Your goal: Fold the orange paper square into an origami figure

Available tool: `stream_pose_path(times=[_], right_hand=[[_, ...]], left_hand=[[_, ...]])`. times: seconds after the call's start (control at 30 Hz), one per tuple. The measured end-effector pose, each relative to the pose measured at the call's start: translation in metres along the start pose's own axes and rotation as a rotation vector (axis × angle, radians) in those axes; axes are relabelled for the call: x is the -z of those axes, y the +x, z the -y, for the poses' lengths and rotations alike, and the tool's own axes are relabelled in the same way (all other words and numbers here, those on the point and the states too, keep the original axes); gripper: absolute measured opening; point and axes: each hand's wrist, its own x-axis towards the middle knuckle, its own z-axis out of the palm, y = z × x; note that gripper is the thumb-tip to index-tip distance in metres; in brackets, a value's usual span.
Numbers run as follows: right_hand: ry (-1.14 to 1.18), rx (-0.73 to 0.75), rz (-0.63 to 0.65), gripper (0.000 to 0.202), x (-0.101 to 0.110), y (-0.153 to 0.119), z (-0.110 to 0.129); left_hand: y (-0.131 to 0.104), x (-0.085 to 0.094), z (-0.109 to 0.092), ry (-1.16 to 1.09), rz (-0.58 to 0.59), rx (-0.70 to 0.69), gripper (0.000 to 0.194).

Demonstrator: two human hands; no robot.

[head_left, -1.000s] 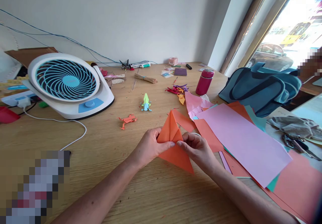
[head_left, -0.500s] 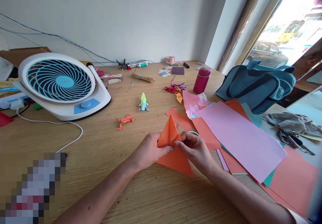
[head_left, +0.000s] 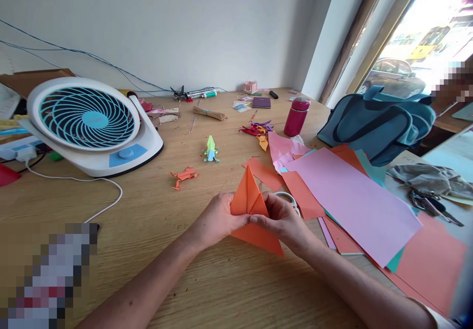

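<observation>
Orange folded paper (head_left: 254,215) held at centre of frame, just above wooden table (head_left: 207,289). Long axis runs from peak at upper centre to tip at lower right. Left hand (head_left: 218,218) and right hand (head_left: 286,220) equally near, fingertips pinched on middle crease from opposite sides. Paper matte, stiff, sharply creased, kite-shaped. Loose coloured sheets (head_left: 351,196) noted at right.

no readable text, labels or signs
</observation>
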Motion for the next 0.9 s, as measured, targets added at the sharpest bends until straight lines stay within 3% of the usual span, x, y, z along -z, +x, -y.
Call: stream_pose_path(times=[0.23,0.7,0.9], right_hand=[[-0.035,-0.024,-0.048,0.033,0.003,0.000,-0.002],[-0.145,0.061,-0.063,0.039,0.004,0.000,0.003],[-0.341,0.107,-0.089,0.053,0.004,-0.003,0.010]], left_hand=[[-0.002,0.001,-0.006,0.190,-0.027,-0.010,0.027],[-0.003,0.003,-0.013,0.220,0.076,-0.060,0.019],[-0.005,0.001,-0.013,0.239,0.078,-0.071,0.017]])
